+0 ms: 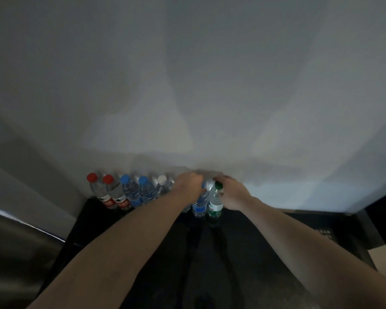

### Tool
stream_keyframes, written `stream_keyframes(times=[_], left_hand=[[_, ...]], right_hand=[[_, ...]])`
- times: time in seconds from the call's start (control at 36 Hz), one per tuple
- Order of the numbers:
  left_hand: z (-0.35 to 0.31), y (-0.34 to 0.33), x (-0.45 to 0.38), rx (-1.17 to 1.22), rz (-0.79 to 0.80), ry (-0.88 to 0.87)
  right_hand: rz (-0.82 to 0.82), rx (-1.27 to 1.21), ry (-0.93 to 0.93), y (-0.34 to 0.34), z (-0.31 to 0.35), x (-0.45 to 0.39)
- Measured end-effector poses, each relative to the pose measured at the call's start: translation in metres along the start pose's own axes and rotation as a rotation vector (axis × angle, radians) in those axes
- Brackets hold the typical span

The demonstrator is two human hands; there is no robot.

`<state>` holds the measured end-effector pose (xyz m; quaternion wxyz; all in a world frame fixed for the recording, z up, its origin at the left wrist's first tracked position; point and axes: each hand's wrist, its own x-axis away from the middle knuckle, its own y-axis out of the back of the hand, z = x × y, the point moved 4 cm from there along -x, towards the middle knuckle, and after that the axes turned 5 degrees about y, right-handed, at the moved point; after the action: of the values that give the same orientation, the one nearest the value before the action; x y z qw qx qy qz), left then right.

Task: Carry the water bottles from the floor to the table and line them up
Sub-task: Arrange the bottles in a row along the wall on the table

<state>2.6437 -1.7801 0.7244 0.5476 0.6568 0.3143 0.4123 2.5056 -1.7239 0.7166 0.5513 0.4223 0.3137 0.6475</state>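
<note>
From the head view, your right hand (pixel 231 192) has its fingers curled round the neck of the green-cap bottle (pixel 215 202), which stands at the right end of the row on the black worktop (pixel 243 253). Your left hand (pixel 191 185) is curled over the top of the blue-label bottle (pixel 200 205) just beside it; its cap is hidden under your fingers, so you hold it from above, though how tightly cannot be told.

These two bottles touch or nearly touch. If you shift one sideways without steadying the other, it is likely to knock its neighbour over, and a fall here could run down the row like dominoes. A grip this high, at the neck, gives little control over the base, so a nudge may tip a bottle instead of sliding it.

To the left stand a white-cap bottle (pixel 163 187), two blue-cap bottles (pixel 138 190) and two red-cap bottles (pixel 108 192), all upright against the wall (pixel 187 85). Another bottle seems to stand behind your left wrist, but it is mostly hidden. The wall leaves no room to push back. The light is dim, and your own forearms cover the bases.
</note>
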Motion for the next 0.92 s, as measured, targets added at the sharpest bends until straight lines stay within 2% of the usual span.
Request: stream_keyframes(times=[0.22, 0.39, 0.64, 0.78, 0.92], left_hand=[[0.010, -0.007, 0.015, 0.054, 0.014, -0.005], [0.003, 0.010, 0.043, 0.056, 0.010, 0.040], [-0.026, 0.021, 0.156, 0.305, -0.104, -0.085], [-0.055, -0.004, 0.216, 0.438, -0.023, -0.133], [-0.085, -0.043, 0.253, 0.479, 0.158, -0.212]], right_hand=[[0.026, -0.043, -0.010, 0.005, -0.005, 0.024], [-0.014, -0.107, 0.001, 0.015, 0.004, 0.048], [-0.014, -0.196, 0.120, 0.025, -0.001, 0.179], [-0.086, -0.241, 0.025, 0.018, -0.038, 0.264], [-0.108, -0.267, -0.130, -0.002, -0.069, 0.320]])
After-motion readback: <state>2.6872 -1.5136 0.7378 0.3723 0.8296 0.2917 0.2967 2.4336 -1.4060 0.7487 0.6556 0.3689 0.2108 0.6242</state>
